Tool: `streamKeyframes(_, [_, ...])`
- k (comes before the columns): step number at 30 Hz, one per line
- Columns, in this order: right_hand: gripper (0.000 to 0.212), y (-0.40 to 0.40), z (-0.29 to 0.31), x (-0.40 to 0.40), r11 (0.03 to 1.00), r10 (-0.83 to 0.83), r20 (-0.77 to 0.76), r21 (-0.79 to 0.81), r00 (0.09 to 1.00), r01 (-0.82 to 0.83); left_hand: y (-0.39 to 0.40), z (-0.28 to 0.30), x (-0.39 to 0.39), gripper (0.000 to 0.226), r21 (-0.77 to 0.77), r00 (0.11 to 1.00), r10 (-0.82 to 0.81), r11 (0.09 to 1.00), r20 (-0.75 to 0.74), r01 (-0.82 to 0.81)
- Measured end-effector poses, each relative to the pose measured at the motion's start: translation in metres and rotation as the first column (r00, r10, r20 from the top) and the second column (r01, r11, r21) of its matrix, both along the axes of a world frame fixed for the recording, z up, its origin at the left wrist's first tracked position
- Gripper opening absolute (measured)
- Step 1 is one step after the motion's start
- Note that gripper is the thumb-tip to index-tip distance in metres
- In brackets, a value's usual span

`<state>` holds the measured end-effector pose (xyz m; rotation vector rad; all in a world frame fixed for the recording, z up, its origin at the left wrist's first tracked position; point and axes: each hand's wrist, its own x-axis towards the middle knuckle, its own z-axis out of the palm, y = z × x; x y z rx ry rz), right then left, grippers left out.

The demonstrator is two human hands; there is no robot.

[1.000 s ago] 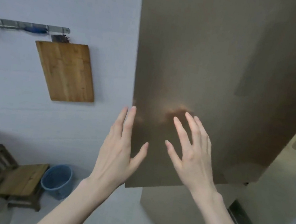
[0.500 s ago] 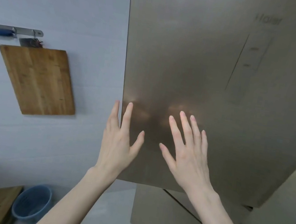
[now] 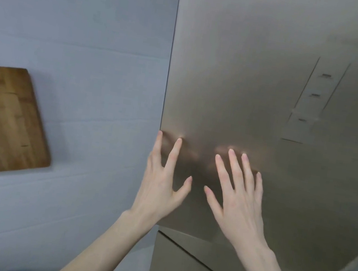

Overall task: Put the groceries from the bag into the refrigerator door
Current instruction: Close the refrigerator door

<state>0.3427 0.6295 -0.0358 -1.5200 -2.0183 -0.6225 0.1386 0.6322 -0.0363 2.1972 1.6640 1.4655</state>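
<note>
Head view shows two hands, left hand (image 3: 161, 186) and right hand (image 3: 237, 199), fingers spread, on one refrigerator door (image 3: 263, 78); one cutting board (image 3: 1, 120) hangs left.

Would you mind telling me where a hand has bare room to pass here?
Bare wall lies between the cutting board and the refrigerator door edge. Crowded: left hand and right hand side by side at the door's lower left; door above them bare.

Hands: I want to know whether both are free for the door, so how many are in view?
2. The left hand is at the refrigerator door's left edge; the right hand is beside it, fingers spread, holding nothing.
</note>
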Motion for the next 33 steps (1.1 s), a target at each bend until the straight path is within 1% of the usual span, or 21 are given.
streamKeyframes(7, [0.075, 0.025, -0.005, 0.001, 0.996, -0.085, 0.030, 0.021, 0.996, 0.085, 0.041, -0.001, 0.002, 0.093, -0.002, 0.999, -0.042, 0.999, 0.013, 0.042])
streamKeyframes(13, [0.069, 0.045, -0.015, 0.009, 0.991, -0.121, 0.073, 0.070, 0.990, 0.116, 0.067, -0.005, 0.005, 0.094, -0.025, 0.999, -0.015, 1.000, -0.031, 0.014])
streamKeyframes(16, [0.072, 0.057, -0.020, 0.010, 0.987, -0.138, 0.090, 0.094, 0.986, 0.130, 0.078, -0.008, 0.008, 0.093, -0.013, 0.995, 0.037, 0.999, -0.095, -0.038])
streamKeyframes(19, [0.075, 0.068, -0.025, 0.011, 0.982, -0.151, 0.103, 0.127, 0.983, 0.137, 0.090, -0.010, 0.008, 0.092, 0.027, 0.987, 0.058, 0.998, -0.148, -0.055])
streamKeyframes(23, [0.078, 0.082, -0.031, 0.012, 0.977, -0.151, 0.088, 0.166, 0.985, 0.135, 0.105, -0.012, 0.009, 0.089, 0.053, 0.980, 0.032, 0.998, -0.197, -0.022])
streamKeyframes(26, [0.080, 0.091, -0.034, 0.014, 0.972, -0.169, 0.091, 0.183, 0.981, 0.151, 0.113, -0.015, 0.014, 0.083, 0.072, 0.953, 0.010, 0.997, -0.302, 0.012])
streamKeyframes(33, [0.081, 0.120, -0.037, 0.018, 0.974, -0.159, 0.070, 0.172, 0.985, 0.145, 0.126, -0.028, 0.024, 0.081, -0.057, 0.892, 0.028, 0.997, -0.452, -0.061])
